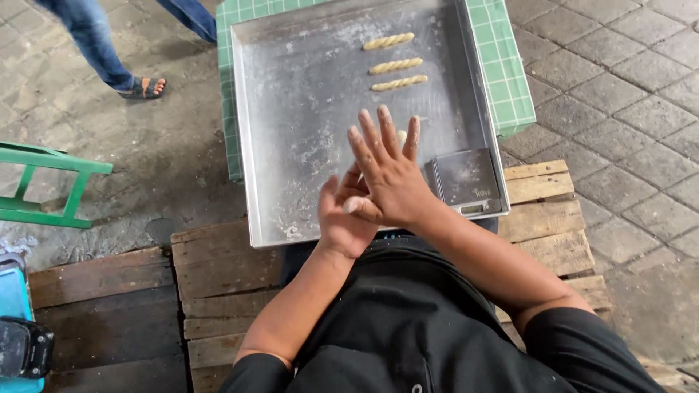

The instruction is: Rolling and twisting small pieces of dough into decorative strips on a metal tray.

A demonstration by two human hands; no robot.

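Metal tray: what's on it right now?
On the metal tray: three twisted dough sticks, flour dust, a small scale at its corner. The right hand covers most of a dough piece; left hand presses against it.

Dull, flour-dusted metal tray [306, 109] rests on rough, weathered wooden pallet [218, 269] and checked cloth [502, 65].
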